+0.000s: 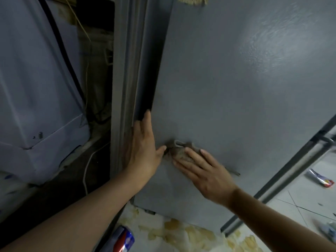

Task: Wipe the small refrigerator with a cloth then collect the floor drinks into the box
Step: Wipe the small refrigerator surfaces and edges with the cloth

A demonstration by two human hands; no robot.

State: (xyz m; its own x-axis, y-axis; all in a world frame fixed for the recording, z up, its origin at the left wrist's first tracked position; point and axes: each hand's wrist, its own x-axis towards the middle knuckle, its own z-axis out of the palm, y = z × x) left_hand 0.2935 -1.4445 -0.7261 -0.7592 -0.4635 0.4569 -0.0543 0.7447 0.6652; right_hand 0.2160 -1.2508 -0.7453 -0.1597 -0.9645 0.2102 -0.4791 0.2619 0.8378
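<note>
The small grey refrigerator point(236, 88) fills most of the head view, seen from above. A crumpled brownish cloth point(179, 149) lies against its grey side panel. My right hand point(203, 171) presses flat on the cloth with fingers spread over it. My left hand point(143, 144) rests flat on the panel by its left edge, thumb touching the cloth. A blue, red and silver drink can point(121, 240) lies on the floor at the bottom. Another drink packet point(321, 179) lies on the tiles at right.
A grey-blue appliance point(36, 88) stands at left, with a dark gap and a white cable point(87, 170) between it and the refrigerator. A metal frame point(291, 166) runs diagonally at right. The floor below shows stained, peeling patches point(190, 231).
</note>
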